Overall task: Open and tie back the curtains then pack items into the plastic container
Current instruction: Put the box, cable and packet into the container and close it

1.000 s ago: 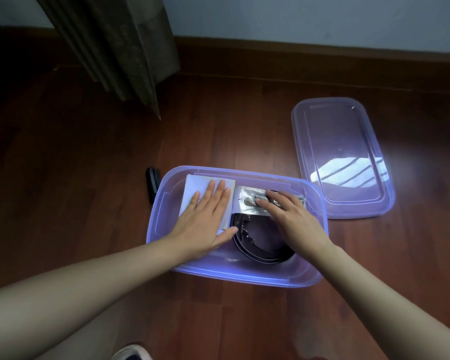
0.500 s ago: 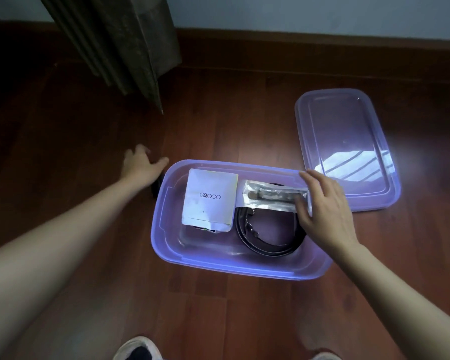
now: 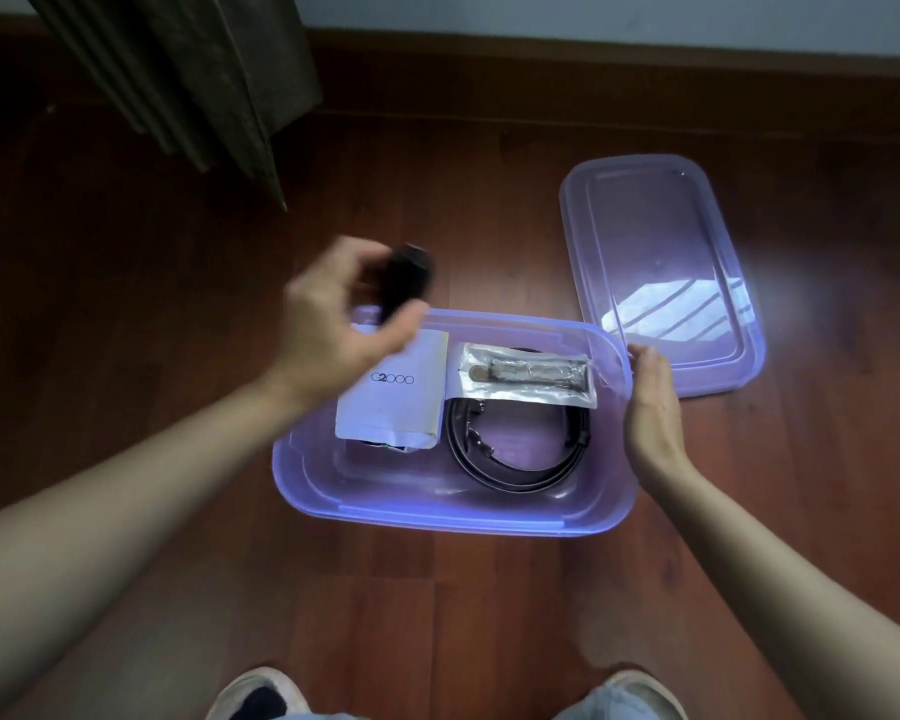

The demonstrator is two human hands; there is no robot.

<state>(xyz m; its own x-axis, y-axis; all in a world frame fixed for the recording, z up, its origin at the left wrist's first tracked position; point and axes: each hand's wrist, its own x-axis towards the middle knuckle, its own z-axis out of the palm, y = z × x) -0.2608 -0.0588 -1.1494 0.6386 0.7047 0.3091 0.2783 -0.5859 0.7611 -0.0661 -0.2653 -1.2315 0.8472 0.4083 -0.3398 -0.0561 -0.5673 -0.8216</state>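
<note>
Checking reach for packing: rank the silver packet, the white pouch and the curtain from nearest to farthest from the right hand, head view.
From the right hand, at the container's right end:
1. Silver packet, in the container's right half.
2. White pouch, in its left half.
3. Curtain, far back on the left.

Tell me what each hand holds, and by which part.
The left hand grips a small black object by its lower end; the top sticks out. The right hand lies against the right end of the container; a grip cannot be told.
</note>
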